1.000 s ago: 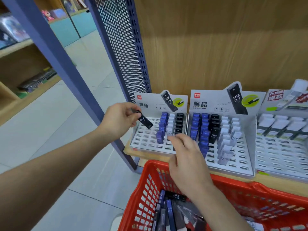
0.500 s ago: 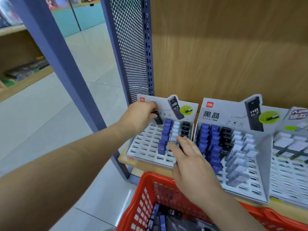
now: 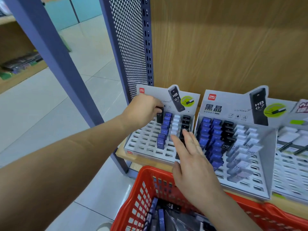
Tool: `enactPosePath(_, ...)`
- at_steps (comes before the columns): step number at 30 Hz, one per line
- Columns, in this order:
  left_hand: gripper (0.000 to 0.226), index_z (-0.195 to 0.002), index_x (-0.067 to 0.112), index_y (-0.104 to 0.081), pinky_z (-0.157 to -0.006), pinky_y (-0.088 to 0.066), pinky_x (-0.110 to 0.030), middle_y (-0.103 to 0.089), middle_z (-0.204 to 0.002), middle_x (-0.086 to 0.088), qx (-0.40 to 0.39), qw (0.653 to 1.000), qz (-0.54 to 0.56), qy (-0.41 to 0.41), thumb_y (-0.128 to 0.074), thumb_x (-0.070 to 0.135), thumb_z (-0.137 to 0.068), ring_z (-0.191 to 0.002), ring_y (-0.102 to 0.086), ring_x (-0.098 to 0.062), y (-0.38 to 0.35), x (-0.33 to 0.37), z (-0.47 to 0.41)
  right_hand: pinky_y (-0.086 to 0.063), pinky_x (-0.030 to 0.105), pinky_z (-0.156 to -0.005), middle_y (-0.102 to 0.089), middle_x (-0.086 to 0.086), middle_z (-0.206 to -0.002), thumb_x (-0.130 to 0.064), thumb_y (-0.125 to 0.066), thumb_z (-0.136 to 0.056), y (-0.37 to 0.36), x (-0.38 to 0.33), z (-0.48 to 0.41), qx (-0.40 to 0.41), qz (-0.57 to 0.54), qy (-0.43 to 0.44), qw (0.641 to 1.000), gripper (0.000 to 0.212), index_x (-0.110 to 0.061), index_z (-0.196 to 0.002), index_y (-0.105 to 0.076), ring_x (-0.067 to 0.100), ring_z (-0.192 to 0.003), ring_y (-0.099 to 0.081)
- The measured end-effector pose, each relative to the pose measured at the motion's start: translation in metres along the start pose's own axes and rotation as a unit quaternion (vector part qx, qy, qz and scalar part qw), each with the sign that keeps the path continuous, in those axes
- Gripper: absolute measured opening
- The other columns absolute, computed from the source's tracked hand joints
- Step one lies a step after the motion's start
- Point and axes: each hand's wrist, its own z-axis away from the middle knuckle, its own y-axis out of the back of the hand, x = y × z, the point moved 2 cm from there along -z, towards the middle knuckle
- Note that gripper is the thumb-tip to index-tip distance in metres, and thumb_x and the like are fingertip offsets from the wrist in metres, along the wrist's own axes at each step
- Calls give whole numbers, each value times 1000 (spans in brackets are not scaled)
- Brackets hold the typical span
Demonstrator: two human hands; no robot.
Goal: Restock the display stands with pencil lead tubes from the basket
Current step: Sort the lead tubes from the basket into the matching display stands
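**Item:** black lead tube (image 3: 159, 117), marked 0.7.
**Location:** upright at the back row of the left display stand (image 3: 141, 145), one column left of the blue tubes (image 3: 164, 130). Its lower end is at a slot (how deep, I cannot tell).
**Held by:** my left hand (image 3: 143, 110), fingers curled over the cap, pinching it from above.

**Item:** right hand (image 3: 191, 165).
**Condition:** fingers straight and spread, holding nothing I can see, hovering over the stand's front rows beside the black column (image 3: 185, 122).

**Item:** red basket (image 3: 146, 179), below the shelf (image 3: 124, 155), with more tubes (image 3: 171, 206) lying loose inside.

**Item:** middle display stand (image 3: 241, 185), just beside the left one, mostly filled.

**Handling note (my judgement):** the step in hand is seating this tube.
- I would hold it square to the slot and press straight down on the cap until it sits level with its neighbours, and only then loosen the pinch.
- The card stand looks light, so the flat right hand could steady its front edge.
- I would keep those fingers off the standing rows, which look easy to topple.
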Motion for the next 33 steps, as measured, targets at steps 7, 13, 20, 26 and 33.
enactPosePath(7,23,-112,17,-70,-89,-45,-28,-69,-113,0,3,1000,14,5,-60,16,-91,-109,-58,-20,-1,0,-1,-20,31,-120,17,-7,-164,-18,-40,-100,-1,4,1,4,-9,-5,1000,73,-36,-156,2,9,-150,18)
enactPosePath(13,23,-111,12,-71,-89,-42,-27,-69,-114,-5,-15,999,-2,-30,-63,12,-89,-109,-59,-24,6,-3,1,-18,31,-120,17,-8,-164,-18,-40,-100,-2,4,0,5,-13,-3,1000,72,-36,-156,1,9,-150,17)
enactPosePath(20,24,-113,14,-68,-88,-48,-33,-70,-111,-5,-8,1000,-21,-8,-59,13,-92,-105,-61,-24,-2,-2,4,-14,30,-120,19,-9,-163,-19,-38,-101,-2,4,1,2,-9,-5,1000,70,-36,-156,2,8,-149,18)
enactPosePath(26,23,-106,16,-72,-80,-50,-35,-70,-104,-5,6,997,-70,-25,-56,10,-90,-98,-62,-27,-12,0,3,-14,32,-121,20,-10,-163,-19,-39,-101,-4,4,1,3,-17,16,1000,69,-37,-156,-1,7,-147,25)
enactPosePath(33,31,-118,15,-65,-83,-50,-44,-62,-108,-9,41,997,-40,46,-42,19,-98,-100,-57,-31,8,18,21,-48,18,-96,-35,-24,-151,-22,-46,-101,23,10,35,32,-85,83,992,46,-37,-144,-45,-9,-100,-58)
